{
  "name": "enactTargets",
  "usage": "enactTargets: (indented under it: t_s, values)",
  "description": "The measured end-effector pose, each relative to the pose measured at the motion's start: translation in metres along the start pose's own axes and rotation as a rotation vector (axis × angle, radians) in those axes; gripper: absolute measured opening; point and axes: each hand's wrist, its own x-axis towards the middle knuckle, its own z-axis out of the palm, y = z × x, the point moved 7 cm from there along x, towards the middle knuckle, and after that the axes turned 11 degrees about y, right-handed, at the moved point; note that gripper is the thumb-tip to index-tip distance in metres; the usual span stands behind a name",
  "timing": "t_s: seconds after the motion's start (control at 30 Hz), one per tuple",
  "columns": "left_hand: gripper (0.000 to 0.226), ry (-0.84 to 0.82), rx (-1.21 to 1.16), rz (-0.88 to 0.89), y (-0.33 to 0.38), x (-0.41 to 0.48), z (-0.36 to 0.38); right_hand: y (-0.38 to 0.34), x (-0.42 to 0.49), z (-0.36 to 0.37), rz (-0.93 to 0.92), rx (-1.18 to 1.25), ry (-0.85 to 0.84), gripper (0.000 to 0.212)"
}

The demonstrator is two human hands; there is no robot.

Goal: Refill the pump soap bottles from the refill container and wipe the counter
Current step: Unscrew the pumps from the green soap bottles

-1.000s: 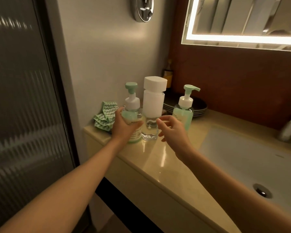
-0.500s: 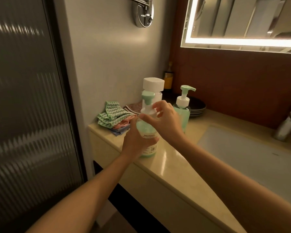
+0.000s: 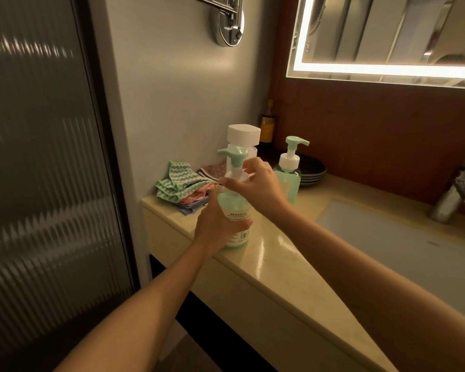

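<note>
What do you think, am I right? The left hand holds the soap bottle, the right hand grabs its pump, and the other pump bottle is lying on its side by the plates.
Not quite. The other pump bottle stands upright on the counter by the plates, as the head view shows. The rest is right: the left hand holds the soap bottle, and the right hand grips its pump.

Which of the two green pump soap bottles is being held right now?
The nearer green pump bottle: the left hand grips its body and the right hand grips its white collar. The other green pump bottle stands untouched behind it.
</note>
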Motion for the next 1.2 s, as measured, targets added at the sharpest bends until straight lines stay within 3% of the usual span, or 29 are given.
enactTargets:
  t_s: [0.2, 0.3, 0.5, 0.73, 0.9, 0.97, 1.2]
  values:
    - [0.089, 0.016, 0.035, 0.029, 0.003, 0.0, -0.001, 0.0, -0.002, 0.005, 0.017, 0.115, -0.067, 0.038]
    - [0.091, 0.023, 0.043, 0.026, 0.002, 0.0, -0.001, 0.001, -0.003, 0.007, 0.042, 0.156, -0.098, 0.045]
    - [0.091, 0.008, 0.018, 0.013, 0.001, -0.003, -0.001, -0.001, 0.0, -0.001, -0.037, -0.027, 0.072, 0.053]
    - [0.086, 0.021, -0.002, 0.019, 0.0, -0.005, -0.004, 0.001, -0.002, 0.005, 0.086, 0.21, -0.114, 0.053]
    - [0.089, 0.017, 0.011, 0.024, 0.003, -0.007, -0.003, 0.004, 0.0, 0.008, 0.026, -0.059, -0.02, 0.067]
    - [0.089, 0.02, 0.013, 0.028, 0.003, -0.007, -0.004, 0.005, 0.0, 0.007, 0.023, -0.063, 0.012, 0.065]
    - [0.089, 0.024, 0.033, 0.008, -0.001, -0.006, -0.003, 0.004, -0.007, 0.013, 0.111, 0.178, -0.214, 0.066]
